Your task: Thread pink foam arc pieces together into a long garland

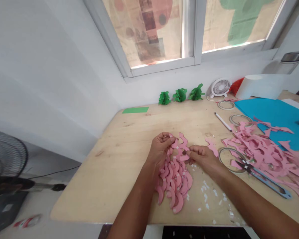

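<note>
My left hand pinches the left end of a wavy pink paper strip between thumb and fingers. Facing it, my right hand pinches a curved pink paper piece on the right side of the same work. Below both hands, a chain of overlapping pink paper curves lies on the table, reaching towards its front edge. Small pale spots sit where some of the curves meet. Just past my right hand lies a loose wavy pink piece.
Pink paper scraps pile up at right, beside scissors, tape rolls, a pen and blue sheets. White bits litter the table front. Green paper turtles and a small fan stand along the wall.
</note>
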`<act>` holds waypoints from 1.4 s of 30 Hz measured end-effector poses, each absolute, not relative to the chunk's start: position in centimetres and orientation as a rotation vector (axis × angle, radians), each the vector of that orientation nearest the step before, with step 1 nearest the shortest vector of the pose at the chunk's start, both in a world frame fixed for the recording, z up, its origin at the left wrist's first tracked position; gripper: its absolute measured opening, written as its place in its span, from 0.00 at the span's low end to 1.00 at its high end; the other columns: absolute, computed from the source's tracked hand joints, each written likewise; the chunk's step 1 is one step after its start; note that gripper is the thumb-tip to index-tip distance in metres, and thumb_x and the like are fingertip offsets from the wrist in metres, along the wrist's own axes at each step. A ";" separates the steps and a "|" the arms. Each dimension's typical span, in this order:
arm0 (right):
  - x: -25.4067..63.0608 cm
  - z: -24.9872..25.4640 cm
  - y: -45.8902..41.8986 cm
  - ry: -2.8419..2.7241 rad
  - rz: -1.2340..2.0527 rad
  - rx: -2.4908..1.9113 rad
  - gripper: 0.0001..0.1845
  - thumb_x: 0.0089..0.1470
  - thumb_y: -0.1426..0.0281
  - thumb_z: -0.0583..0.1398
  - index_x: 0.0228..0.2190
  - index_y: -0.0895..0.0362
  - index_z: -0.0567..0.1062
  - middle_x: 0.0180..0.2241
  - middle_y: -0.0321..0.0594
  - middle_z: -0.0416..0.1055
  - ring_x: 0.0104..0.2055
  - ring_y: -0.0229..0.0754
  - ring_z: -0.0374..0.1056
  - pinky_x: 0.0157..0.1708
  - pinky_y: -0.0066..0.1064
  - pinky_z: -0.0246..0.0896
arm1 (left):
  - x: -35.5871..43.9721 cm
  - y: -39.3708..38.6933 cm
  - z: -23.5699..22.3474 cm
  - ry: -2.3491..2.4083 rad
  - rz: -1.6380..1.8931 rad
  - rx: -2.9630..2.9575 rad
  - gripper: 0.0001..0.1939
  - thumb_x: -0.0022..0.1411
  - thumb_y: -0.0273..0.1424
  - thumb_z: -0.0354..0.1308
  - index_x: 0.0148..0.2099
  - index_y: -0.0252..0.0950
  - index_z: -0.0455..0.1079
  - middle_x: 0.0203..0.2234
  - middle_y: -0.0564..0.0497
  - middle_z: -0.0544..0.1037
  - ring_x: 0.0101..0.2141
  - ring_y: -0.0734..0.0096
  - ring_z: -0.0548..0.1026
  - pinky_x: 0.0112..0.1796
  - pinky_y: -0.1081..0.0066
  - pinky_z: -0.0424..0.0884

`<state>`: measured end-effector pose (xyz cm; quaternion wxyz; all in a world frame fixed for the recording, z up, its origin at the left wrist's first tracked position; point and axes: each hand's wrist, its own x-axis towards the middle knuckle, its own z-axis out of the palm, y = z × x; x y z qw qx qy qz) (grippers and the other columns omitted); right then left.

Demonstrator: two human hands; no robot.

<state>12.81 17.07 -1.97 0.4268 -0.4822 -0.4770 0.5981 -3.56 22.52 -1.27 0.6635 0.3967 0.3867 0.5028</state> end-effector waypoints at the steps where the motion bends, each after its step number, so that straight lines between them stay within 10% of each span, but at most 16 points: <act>1: 12.8 -2.0 17.1 -1.192 1.497 -1.204 0.14 0.45 0.59 0.62 0.20 0.57 0.72 0.16 0.32 0.68 0.23 0.38 0.69 0.24 0.26 0.60 | -3.6 22.5 -1.3 0.869 1.127 0.890 0.16 0.41 0.31 0.69 0.30 0.34 0.65 0.21 0.54 0.73 0.17 0.80 0.66 0.19 0.77 0.63; 42: 12.6 -1.1 16.8 -1.457 1.375 -1.279 0.18 0.49 0.57 0.59 0.20 0.59 0.71 0.17 0.33 0.66 0.20 0.34 0.59 0.21 0.25 0.52 | -2.5 21.4 -1.3 0.933 1.071 1.018 0.17 0.42 0.37 0.68 0.24 0.32 0.65 0.14 0.58 0.65 0.15 0.84 0.60 0.17 0.80 0.59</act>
